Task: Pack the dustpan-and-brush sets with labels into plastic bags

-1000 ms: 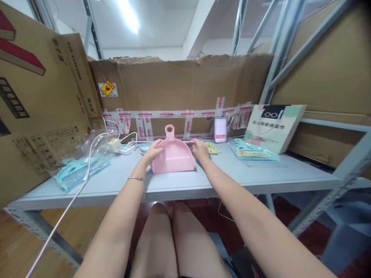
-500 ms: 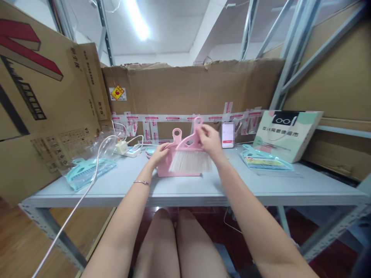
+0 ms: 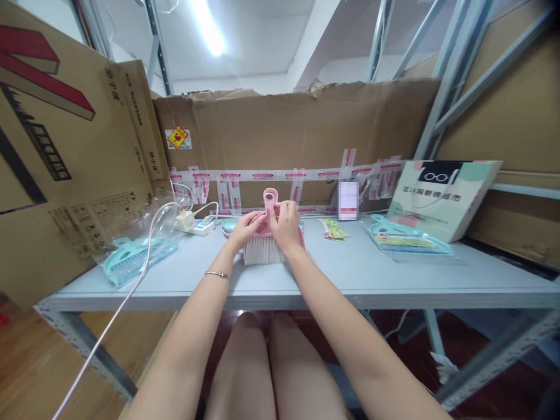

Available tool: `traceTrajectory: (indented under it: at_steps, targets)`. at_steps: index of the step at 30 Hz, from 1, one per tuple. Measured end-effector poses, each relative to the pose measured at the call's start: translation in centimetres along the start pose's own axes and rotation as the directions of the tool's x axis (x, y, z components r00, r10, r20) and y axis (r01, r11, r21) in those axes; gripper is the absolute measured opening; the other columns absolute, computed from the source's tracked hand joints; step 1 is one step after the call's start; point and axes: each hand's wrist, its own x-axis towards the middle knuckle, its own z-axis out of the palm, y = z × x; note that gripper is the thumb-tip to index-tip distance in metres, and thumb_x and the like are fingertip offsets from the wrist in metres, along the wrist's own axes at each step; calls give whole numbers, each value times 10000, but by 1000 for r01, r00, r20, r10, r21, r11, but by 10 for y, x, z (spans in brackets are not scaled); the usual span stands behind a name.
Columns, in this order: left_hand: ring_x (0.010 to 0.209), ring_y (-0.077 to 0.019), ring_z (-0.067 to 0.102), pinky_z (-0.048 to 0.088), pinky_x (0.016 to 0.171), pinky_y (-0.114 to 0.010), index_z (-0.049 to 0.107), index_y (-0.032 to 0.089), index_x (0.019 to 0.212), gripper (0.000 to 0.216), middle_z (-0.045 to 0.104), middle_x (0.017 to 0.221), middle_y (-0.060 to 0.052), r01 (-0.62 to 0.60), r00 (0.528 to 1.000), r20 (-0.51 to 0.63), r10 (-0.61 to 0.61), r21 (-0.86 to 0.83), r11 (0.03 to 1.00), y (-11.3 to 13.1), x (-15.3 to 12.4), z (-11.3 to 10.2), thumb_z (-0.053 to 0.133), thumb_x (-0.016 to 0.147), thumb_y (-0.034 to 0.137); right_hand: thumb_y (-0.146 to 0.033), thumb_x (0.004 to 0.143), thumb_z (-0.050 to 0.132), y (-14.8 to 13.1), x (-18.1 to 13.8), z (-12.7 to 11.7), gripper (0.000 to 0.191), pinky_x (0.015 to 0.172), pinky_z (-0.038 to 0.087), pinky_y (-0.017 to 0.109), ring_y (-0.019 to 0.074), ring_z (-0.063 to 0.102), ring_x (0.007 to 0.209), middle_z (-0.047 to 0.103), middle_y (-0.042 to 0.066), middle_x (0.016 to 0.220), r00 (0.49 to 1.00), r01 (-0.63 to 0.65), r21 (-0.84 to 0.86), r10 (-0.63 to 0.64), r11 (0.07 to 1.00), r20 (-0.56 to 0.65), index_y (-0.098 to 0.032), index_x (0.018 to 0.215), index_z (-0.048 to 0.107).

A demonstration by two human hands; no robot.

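Two hands (image 3: 245, 229) (image 3: 286, 226) hold a pink brush (image 3: 263, 251) against a pink dustpan (image 3: 301, 237)

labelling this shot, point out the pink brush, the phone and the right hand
Pink brush (image 3: 263, 251): head view, on its white bristles.
Phone (image 3: 348, 200): head view, on the screen.
Right hand (image 3: 286, 226): head view, on its back.

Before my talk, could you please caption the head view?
Left hand and right hand hold a pink brush and pink dustpan together.

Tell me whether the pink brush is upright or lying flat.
Upright: the pink brush's white bristles point down and its handle points up.
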Motion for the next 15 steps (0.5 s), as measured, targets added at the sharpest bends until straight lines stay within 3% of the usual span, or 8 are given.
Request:
traceTrajectory:
  at_steps: [3,5,7,9,12,15]
  targets:
    - [880,-207,624,476,798,-298,700,121,949,444,714,953,-89,-12,1000,-17,12,9,1000,1,-1,1,639,720,497,-428,915,396,5,1,-1,260,794,428,363,218,546,905,559,111,989,999,40,45,-39,998,-2,-184,941,484]
    - [832,-197,624,485,749,-289,697,120,937,453,713,909,-82,-15,999,-35,16,22,1000,0,-1,2,638,715,510,-463,895,419,10,3,-6,304,770,440,352,213,571,887,569,120,1033,1000,-2,82,0,997,25,-185,1009,462]
    - [777,-182,617,484,699,-275,691,121,920,451,706,858,-71,-20,999,-49,22,43,999,-1,0,3,620,725,521,-507,864,461,15,7,-13,392,746,441,348,224,594,864,600,113,1024,987,-102,81,91,991,135,-187,1092,452]
    - [726,-165,603,471,658,-258,684,124,890,432,691,801,-57,-30,997,-63,35,77,997,-2,0,2,596,746,521,-538,833,499,20,10,-22,440,719,431,330,232,608,831,638,86,951,940,-168,60,141,984,312,-201,1116,476]
    - [648,-137,562,433,603,-234,658,134,820,397,650,702,-27,-49,996,-71,60,153,987,-3,0,-1,558,776,515,-545,822,508,23,12,-33,356,674,399,280,202,598,757,654,42,831,865,-144,73,89,987,493,-218,949,565]
    - [597,-120,526,403,571,-222,615,147,764,381,610,642,-5,-58,996,-46,72,244,968,-3,-1,-4,515,802,513,-551,825,491,23,11,-37,347,621,351,247,162,541,656,607,0,689,863,-135,78,78,988,500,-218,757,559]
